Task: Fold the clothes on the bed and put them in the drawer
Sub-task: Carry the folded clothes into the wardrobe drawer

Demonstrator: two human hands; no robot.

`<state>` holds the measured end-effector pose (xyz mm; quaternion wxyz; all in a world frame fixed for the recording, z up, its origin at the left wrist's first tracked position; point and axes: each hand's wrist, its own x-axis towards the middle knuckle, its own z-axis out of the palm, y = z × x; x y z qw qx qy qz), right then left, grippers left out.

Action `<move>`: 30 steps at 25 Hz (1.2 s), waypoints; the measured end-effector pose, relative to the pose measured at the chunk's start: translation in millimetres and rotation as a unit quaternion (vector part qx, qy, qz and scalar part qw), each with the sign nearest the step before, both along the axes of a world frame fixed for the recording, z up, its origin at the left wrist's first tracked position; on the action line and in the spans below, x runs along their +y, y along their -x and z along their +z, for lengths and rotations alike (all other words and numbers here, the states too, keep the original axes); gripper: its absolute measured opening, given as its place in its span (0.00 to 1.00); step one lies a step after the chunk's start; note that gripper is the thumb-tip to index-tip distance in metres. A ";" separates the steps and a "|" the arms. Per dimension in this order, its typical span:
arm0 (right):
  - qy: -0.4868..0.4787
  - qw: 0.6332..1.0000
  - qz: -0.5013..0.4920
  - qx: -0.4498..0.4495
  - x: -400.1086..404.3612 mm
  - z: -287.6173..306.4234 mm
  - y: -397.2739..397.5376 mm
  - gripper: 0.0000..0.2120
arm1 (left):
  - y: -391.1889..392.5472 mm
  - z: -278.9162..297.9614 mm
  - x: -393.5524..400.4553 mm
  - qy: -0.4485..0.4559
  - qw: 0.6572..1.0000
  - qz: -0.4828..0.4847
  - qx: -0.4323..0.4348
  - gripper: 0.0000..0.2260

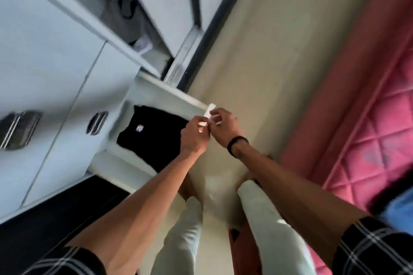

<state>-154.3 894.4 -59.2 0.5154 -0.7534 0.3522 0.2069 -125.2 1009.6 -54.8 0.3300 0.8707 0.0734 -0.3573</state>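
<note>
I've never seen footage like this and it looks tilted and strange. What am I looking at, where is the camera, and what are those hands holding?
There is no machine here: a person wears one wide camera on the head, looking down, so the room seems tilted. Both arms reach forward. The left hand and right hand together pinch a small white piece in their fingers; what it is I cannot tell. Below them an open drawer holds a folded black garment. The pink quilted bed lies to the right.
</note>
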 end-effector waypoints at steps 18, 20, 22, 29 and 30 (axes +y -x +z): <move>0.213 0.807 -0.514 0.197 -350.0 67.5 475.4 0.30 | 311.4 73.2 -418.4 -0.007 0.870 -0.469 0.154 0.32; 0.119 0.801 -0.555 0.190 -348.9 51.8 506.6 0.34 | 338.2 62.9 -425.5 -0.037 0.881 -0.448 0.149 0.37; 0.071 0.791 -0.577 0.190 -348.4 42.8 521.1 0.32 | 350.9 54.2 -426.8 -0.059 0.895 -0.419 0.142 0.38; -0.146 0.751 -0.639 0.083 -372.2 41.3 515.1 0.24 | 323.1 39.0 -439.0 -0.044 0.904 -0.369 0.214 0.41; -0.186 0.755 -0.627 0.054 -372.3 47.8 508.0 0.21 | 312.0 42.9 -437.2 -0.032 0.902 -0.364 0.229 0.43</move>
